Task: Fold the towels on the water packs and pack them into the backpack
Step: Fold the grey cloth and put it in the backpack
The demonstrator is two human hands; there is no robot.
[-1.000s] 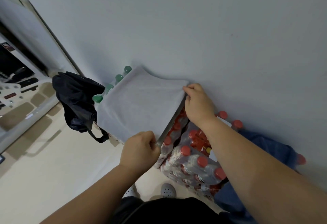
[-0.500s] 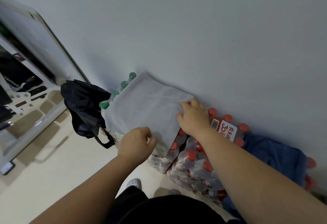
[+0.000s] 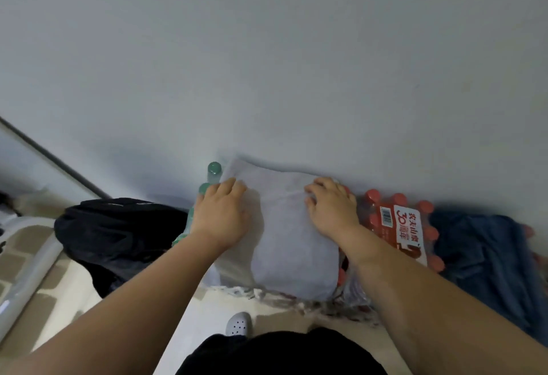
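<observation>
Towel [image 3: 290, 244] pressed flat on water packs [image 3: 394, 226].
Left hand [image 3: 221, 214] and right hand [image 3: 332, 211], fingers spread, lay on it.

A plain pale grey wall [image 3: 267, 63] fills everything beyond the left hand [image 3: 221, 214] and the right hand [image 3: 332, 211]. Far to the left of the left hand, a thin dark strip [image 3: 53, 158] slants down across the wall. Below it, a white rounded rail [image 3: 23, 280] lies beside brownish rectangular patches. Nearer the person than both hands, a white perforated shoe [image 3: 238, 323] stands on the cream floor [image 3: 207, 306], touching a black garment [image 3: 281, 354] at the bottom edge.
</observation>
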